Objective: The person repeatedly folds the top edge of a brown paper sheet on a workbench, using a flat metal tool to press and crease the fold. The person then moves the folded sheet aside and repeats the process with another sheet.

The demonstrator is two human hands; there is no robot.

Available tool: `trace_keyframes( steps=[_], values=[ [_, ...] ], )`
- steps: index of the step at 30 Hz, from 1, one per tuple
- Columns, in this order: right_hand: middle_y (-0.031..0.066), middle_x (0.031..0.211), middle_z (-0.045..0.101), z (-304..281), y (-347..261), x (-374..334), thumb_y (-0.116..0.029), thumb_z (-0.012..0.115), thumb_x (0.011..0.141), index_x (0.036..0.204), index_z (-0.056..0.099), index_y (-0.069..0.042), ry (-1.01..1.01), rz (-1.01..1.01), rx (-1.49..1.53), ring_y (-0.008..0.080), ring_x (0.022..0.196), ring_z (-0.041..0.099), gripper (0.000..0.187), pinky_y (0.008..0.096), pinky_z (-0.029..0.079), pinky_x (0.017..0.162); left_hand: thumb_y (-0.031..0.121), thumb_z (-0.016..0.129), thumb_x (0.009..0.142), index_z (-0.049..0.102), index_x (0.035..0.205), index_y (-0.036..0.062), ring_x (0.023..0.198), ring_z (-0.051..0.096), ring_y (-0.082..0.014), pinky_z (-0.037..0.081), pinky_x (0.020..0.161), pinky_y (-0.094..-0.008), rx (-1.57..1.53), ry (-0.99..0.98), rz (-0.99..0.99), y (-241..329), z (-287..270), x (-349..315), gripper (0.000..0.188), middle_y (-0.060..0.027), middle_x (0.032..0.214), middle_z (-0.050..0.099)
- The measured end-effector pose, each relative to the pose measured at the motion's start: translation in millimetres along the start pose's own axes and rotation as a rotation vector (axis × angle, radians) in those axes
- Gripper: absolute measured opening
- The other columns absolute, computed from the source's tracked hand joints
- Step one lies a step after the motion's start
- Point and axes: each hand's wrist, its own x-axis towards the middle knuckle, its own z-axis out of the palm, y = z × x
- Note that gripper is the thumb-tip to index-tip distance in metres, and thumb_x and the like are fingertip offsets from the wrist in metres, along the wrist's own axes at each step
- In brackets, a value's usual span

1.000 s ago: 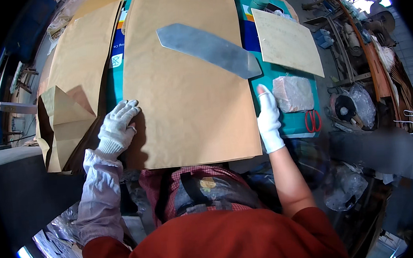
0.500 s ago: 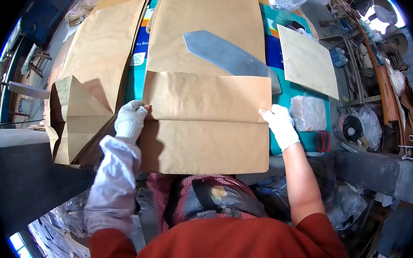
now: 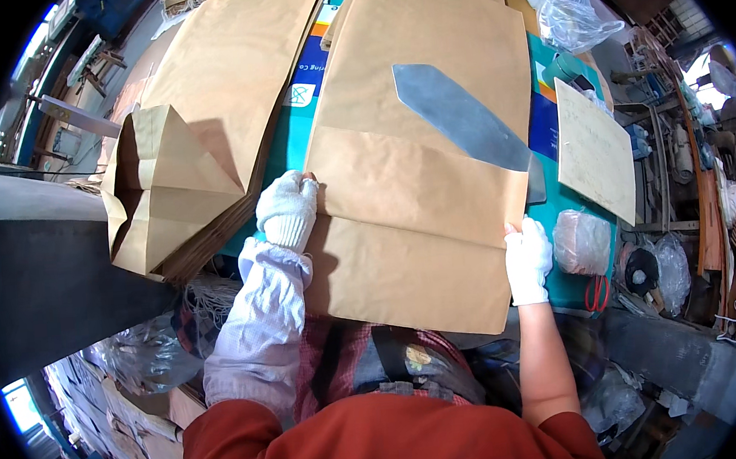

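Note:
A large brown paper bag (image 3: 422, 264) lies flat before me, its near end folded over with a crease running across it. At the left edge of the fold, my left hand (image 3: 288, 208) in a white knit glove is closed on the paper. My right hand (image 3: 529, 261), also gloved with bare fingertips showing, pinches the right edge near the crease. A grey pointed flat metal plate (image 3: 462, 116) rests slantwise on the bag, just beyond the folded flap. Its lower end reaches past the bag's right edge.
On the left is a stack of brown paper bags (image 3: 229, 69), the top one's end opened into a folded shape (image 3: 168, 179). To the right are a pale board (image 3: 595, 154), a plastic-wrapped block (image 3: 580, 242) and red-handled scissors (image 3: 597, 293). Teal printed sheeting (image 3: 283, 141) lies beneath.
The whole view has turned and shifted, so the bag and table sit farther right and tilted. Both hands keep their hold on the bag's edges, and the fold looks much the same.

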Motion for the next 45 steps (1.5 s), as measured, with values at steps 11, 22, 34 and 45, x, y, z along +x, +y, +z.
trace_keyframes(
  steps=[11,22,34,45],
  values=[
    [0.0228,0.147,0.053,0.1,-56.3,29.8,-0.036,0.084,0.076,0.131,0.062,-0.002,0.108,-0.676,-0.031,0.0438,0.137,0.048,0.069,0.0549,0.037,0.119,0.041,0.061,0.097,0.075,0.104,0.0087,0.097,0.071,-0.0407,0.055,0.086,-0.0508,0.078,-0.03,0.062,2.1,-11.0,4.5,0.036,-0.0193,0.101,0.075],
    [0.018,0.143,0.056,35.0,-139.8,52.4,-0.046,0.082,0.072,0.137,0.058,-0.003,0.032,-0.808,0.053,0.036,0.138,0.046,0.082,0.0508,0.032,0.122,0.043,0.082,0.066,0.059,0.133,0.0059,0.127,0.053,-0.0428,0.041,0.111,-0.0535,-0.087,-0.011,1.469,91.7,3.5,-11.7,0.08,-0.0167,0.139,0.056],
    [0.023,0.143,0.058,16.7,-4.4,37.8,-0.031,0.073,0.087,0.132,0.062,0.003,0.217,-0.572,0.515,0.0427,0.137,0.051,0.057,0.0579,0.03,0.123,0.047,0.078,0.076,0.047,0.143,-0.0046,0.138,0.044,-0.0495,0.034,0.12,-0.0559,0.327,0.16,0.964,19.5,-22.3,-2.8,0.089,-0.0258,0.147,0.049],
    [0.0173,0.143,0.058,-36.2,-23.9,-25.7,-0.032,0.069,0.088,0.118,0.067,0.0,0.258,-0.582,0.364,0.0417,0.137,0.05,0.044,0.0623,0.032,0.121,0.03,0.074,0.087,0.064,0.135,0.0053,0.136,0.056,-0.0384,0.047,0.11,-0.0486,0.039,0.021,1.078,92.4,-94.9,-30.5,0.054,-0.0141,0.136,0.067]
  ],
)
